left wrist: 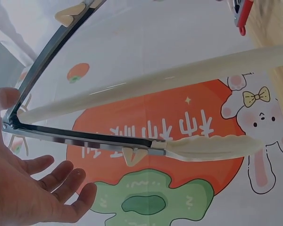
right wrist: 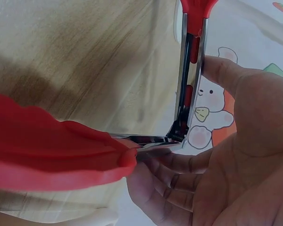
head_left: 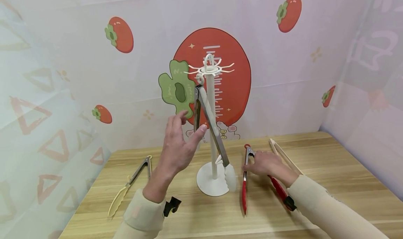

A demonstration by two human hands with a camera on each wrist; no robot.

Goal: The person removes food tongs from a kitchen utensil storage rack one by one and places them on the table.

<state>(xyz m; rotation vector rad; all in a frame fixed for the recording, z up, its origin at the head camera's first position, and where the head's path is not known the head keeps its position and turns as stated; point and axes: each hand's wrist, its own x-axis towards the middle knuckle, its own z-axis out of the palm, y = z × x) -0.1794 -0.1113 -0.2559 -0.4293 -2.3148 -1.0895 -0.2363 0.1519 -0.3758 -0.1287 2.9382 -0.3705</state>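
White-tipped metal tongs (head_left: 217,135) hang by their end loop from a hook of a white stand (head_left: 204,179), their two arms spread. Beside them my left hand (head_left: 177,148) is raised with fingers loosely extended; in the left wrist view its thumb overlaps the tongs' hinge end. On the right, my right hand (head_left: 267,163) reaches over red-tipped tongs (head_left: 244,197) above the wooden table. In the right wrist view its thumb lies along one metal arm and its curled fingers are at the other arm of these spread tongs.
Pale yellow tongs (head_left: 118,200) lie spread at the table's left. Cream tongs (head_left: 288,160) lie behind my right wrist. Several hooks ring the stand's top. A printed cloth (head_left: 145,78) with red fruit drawings hangs behind the table (head_left: 189,218).
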